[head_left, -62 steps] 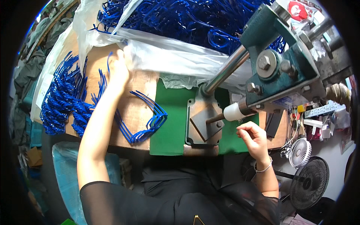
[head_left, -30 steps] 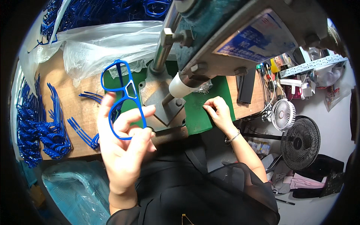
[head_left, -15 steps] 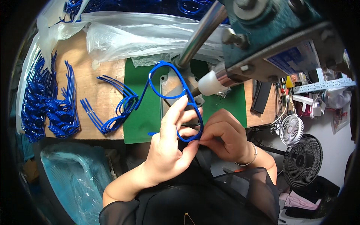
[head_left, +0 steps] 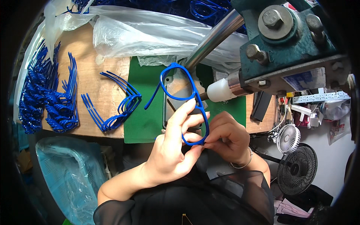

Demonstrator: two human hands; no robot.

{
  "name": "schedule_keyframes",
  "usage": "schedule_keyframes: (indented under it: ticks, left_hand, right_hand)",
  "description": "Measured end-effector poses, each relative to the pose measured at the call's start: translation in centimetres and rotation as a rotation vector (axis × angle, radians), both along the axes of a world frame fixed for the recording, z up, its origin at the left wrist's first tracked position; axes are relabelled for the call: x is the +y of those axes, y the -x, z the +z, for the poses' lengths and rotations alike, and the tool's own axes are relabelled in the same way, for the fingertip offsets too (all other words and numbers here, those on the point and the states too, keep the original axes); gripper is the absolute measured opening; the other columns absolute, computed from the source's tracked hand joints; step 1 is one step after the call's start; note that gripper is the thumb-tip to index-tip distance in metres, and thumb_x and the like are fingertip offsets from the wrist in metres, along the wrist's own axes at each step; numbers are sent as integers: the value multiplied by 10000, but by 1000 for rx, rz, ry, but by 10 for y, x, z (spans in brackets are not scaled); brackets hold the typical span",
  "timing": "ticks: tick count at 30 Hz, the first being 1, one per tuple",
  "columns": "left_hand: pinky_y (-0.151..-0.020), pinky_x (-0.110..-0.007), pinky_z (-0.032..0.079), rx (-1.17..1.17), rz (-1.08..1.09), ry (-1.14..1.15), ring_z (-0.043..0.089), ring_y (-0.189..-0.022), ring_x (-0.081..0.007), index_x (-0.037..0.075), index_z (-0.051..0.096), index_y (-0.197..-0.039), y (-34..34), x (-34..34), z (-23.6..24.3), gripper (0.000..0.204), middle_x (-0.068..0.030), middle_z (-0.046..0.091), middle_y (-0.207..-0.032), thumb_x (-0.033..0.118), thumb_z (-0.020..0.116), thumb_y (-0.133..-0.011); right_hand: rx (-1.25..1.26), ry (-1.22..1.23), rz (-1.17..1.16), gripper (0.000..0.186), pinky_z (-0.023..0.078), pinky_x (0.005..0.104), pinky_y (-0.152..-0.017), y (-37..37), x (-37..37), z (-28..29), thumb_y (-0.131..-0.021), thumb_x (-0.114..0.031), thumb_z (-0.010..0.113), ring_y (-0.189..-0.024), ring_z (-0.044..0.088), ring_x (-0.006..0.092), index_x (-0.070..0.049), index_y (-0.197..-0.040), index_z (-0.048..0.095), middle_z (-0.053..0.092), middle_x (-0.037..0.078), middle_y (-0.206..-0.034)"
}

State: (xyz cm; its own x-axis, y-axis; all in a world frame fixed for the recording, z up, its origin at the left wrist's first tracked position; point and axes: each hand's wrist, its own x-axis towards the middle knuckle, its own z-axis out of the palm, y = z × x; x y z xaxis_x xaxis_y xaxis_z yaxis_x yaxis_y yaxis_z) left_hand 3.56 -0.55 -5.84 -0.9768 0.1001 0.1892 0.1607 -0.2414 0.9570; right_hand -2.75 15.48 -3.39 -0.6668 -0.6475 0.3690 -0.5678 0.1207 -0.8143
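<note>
A blue eyeglass frame point(head_left: 197, 90) without visible lenses is held up in front of me, over the metal base of a bench machine point(head_left: 183, 84). My left hand point(head_left: 170, 144) grips its nearer rim, the fingers behind it and the thumb at the lower edge. One temple arm points down and left from the far end. My right hand point(head_left: 228, 137) pinches at the near end corner, thumb and fingertips pressed together; anything tiny between them is hidden. Beyond the frame, the machine's white plastic-sleeved nose point(head_left: 219, 90) points at it from the right.
Blue eyeglass frames lie on the wooden table in a small stack point(head_left: 123, 108) and a denser pile point(head_left: 62, 108). Clear plastic sheeting point(head_left: 150, 35) covers the back. A green mat point(head_left: 140, 127) lies under the machine. Two fans point(head_left: 288, 138) and a blue plastic-lined basket point(head_left: 69, 168) flank me.
The whole view has shifted, bringing more of the machine head into sight. Both hands keep their hold at the frame's near end; its far temple arm now stands apart from the small stack.
</note>
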Motion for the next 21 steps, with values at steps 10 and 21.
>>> schedule_keyframes:
  ticks: [10, 21]
  left_hand:
    - [-786, -253, 474, 37, -12, 43, 577, -936, -176, 24, 72, -1354, 1, 0, 1, 799, -238, 385, -1265, -179, 501, -712]
    - [-797, -243, 454, 6, -60, 27, 550, -937, -146, 47, 99, -1354, 2, -4, 3, 813, -194, 423, -1250, -165, 536, -703]
  right_hand:
    - [-157, 40, 82, 169, 401, 250, -599, 5, 3, -2, -657, -35, 730, -665, 505, 167, -65, -799, 644, 543, 39, -722]
    - [-452, 140, 29, 167, 398, 236, -622, -3, 4, -1, -690, 26, 695, -706, 515, 132, -14, -833, 621, 572, 54, -759]
